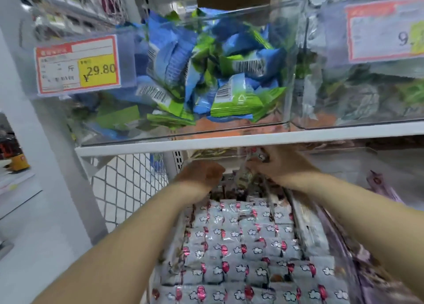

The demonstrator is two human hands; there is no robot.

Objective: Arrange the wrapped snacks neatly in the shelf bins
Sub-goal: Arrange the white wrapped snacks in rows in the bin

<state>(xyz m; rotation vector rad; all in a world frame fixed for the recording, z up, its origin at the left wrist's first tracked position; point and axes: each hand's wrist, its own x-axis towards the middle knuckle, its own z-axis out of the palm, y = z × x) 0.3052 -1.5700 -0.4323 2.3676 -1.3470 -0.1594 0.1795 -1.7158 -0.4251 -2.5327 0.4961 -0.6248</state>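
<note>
Grey wrapped snacks (241,241) with white flowers and red marks lie in tidy rows in the clear lower bin (302,230). Both my arms reach to the back of this bin, under the white shelf edge. My right hand (282,163) grips a few wrapped snacks (257,158) at the bin's rear. My left hand (202,173) is beside it with fingers curled down into dark wrappers at the back; the fingertips are hidden and blurred.
Above, a clear bin (229,129) holds loose blue and green snack packs (206,74), with a 29.80 price tag (78,65). Another bin (358,120) with a tag sits to its right. A white mesh side panel (124,184) closes the left. Purple packs (380,186) lie right.
</note>
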